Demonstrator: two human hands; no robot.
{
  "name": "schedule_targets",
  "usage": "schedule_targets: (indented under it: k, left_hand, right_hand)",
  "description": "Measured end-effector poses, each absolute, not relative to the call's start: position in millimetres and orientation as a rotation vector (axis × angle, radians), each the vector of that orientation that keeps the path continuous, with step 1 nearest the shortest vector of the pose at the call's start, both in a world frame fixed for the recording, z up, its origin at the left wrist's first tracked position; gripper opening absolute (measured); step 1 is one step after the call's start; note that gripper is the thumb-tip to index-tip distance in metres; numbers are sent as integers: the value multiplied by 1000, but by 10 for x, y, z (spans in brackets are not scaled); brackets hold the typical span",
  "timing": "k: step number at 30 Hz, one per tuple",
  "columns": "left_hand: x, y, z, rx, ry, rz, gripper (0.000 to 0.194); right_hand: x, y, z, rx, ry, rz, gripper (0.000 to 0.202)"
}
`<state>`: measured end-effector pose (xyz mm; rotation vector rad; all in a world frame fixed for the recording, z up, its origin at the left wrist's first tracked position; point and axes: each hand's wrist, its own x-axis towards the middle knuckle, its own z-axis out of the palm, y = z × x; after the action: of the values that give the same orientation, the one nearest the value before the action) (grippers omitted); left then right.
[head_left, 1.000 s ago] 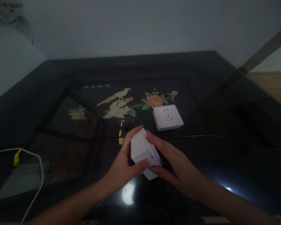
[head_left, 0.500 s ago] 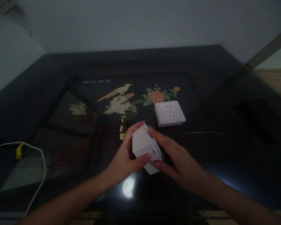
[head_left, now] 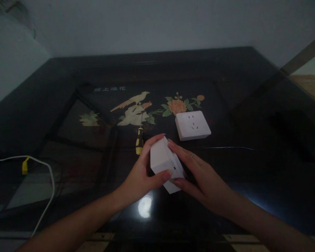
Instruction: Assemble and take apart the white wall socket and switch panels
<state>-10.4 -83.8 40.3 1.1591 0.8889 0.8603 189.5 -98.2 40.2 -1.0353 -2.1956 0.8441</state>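
A white box-shaped piece (head_left: 160,155) is held tilted between my two hands over the near middle of the dark table. My left hand (head_left: 141,175) wraps its left side, thumb on the near face beside a small dark slot. The fingers of my right hand (head_left: 202,175) press on its right side, and a ring shows on one finger. Beyond my right hand lies a white wall socket (head_left: 193,125), its slotted face up. A black and yellow screwdriver (head_left: 139,141) rests just past my left hand, its handle toward me.
The glossy black table (head_left: 89,70) has a bird and flower picture in its top. A white cable (head_left: 51,175) with a yellow tag (head_left: 25,166) curves along the left side. A pale wall (head_left: 152,24) stands behind the table.
The whole view has shifted slightly, so everything appears a little further right and higher. Both hands keep the same hold on the white piece.
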Motion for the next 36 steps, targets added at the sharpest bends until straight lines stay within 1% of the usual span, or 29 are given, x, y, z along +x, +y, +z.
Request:
schedule_targets:
  k: [10,18,21,23,30,36]
  left_hand:
    - [-102,-834,409,1204,905,853,81]
    - [-143,-837,401,1237,873,831,84]
    - [-142,-842,389,1200,857,835,88]
    - [-137,-843,397,1176,870,827,88]
    - [-139,-837,415,1158,872,858,79]
    - [-163,-810,386,1148,803,816,84]
  right_hand:
    - [1884,-982,380,-1041,-2216,799,71]
    - [1843,-1032,354,-1026,-2245,684,75]
    - [1838,-1032,344,-1014,-2243,664,75]
    - [1839,-1030,338,-1008,-2244,659,76]
    - [1861,-1025,350,-1021,-2265,693,78]
    - [1860,-1026,356,-1041,-2252,710,74]
